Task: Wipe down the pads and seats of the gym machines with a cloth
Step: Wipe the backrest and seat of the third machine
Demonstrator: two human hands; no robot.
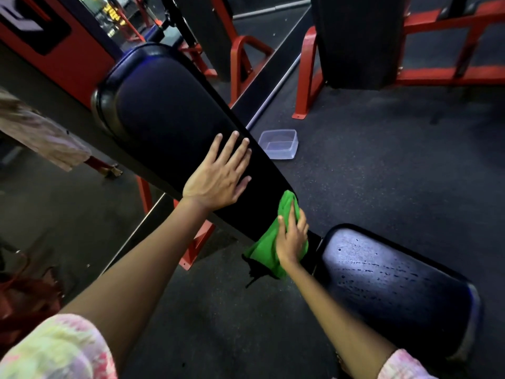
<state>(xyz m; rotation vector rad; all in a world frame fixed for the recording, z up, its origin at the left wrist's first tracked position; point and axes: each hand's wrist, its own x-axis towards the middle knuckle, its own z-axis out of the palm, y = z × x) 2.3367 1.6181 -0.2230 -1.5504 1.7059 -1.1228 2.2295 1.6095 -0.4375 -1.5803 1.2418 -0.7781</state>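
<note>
A long black back pad of a bench slopes from upper left down to the centre. My left hand lies flat on its lower half with fingers straight and spread. At the pad's lower end my right hand presses a green cloth against the pad, fingers laid over the bunched fabric. The black seat pad sits just right of the cloth, its surface speckled with droplets or wear marks.
A clear plastic tub stands on the dark rubber floor beyond the bench. Red machine frames and another black pad rise at the back. A mirror with a reflected person is at left.
</note>
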